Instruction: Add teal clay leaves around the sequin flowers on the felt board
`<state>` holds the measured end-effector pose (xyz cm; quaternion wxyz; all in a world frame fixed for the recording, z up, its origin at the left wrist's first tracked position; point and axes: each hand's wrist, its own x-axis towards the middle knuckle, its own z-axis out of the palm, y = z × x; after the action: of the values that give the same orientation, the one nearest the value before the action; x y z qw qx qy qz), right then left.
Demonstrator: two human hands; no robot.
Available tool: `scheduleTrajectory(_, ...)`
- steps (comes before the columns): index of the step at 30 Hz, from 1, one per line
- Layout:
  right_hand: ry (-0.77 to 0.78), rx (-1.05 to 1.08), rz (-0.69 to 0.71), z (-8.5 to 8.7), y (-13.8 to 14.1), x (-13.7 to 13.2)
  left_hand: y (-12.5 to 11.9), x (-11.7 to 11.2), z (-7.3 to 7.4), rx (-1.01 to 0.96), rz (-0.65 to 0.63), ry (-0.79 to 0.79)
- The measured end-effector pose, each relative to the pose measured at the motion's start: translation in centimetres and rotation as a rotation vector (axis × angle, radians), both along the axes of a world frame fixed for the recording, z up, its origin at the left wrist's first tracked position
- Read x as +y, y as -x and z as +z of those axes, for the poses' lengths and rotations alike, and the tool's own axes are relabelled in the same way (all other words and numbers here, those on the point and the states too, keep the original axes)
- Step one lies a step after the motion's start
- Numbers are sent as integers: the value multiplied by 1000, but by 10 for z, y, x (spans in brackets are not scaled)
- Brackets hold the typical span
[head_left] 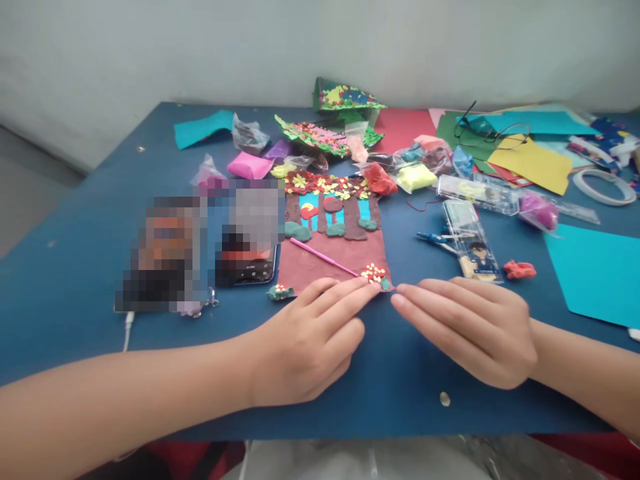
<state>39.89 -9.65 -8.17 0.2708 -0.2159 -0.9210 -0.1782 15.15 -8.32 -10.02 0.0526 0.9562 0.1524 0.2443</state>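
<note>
A clay picture point(333, 260) lies on the blue table, its lower part plain brownish red, with brown trunks and green bushes above. A thin pink stick point(320, 255) lies slantwise across it, its lower end near a red and cream clay flower cluster point(373, 272). My left hand point(315, 343) reaches over the picture's lower edge; two fingers stretch out to touch the clay by that cluster, the others are curled. My right hand point(465, 327) has its fingers stretched out side by side, tips at the picture's lower right corner. Both thumbs are mostly hidden.
Left of the picture are two blurred-out devices, one a phone point(255, 267), with a white cable point(127, 330). Behind stand bagged clay packets point(250, 165) and a decorated green cone point(345, 95). To the right are clear cases point(470, 240), eyeglasses point(493, 133), coloured paper point(595, 273) and tape point(605, 197).
</note>
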Motion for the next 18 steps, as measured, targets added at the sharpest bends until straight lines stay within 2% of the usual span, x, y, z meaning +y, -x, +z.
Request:
scheduleTrajectory(2,34,-35,-30,5,-3,2,0,1,2,79,-9,34)
scheduleTrajectory(5,-25,-28,-59,12,-5,6,2,1,3,126,-42,38)
scheduleTrajectory(9,-36,-42,-100,11,-3,13,3,1,2,138,-47,15)
scheduleTrajectory(14,219,156,-190,-2,1,15,-3,0,1,119,-28,-63)
scheduleTrajectory(18,337,221,-91,-10,3,14,-14,-7,0,74,39,-170)
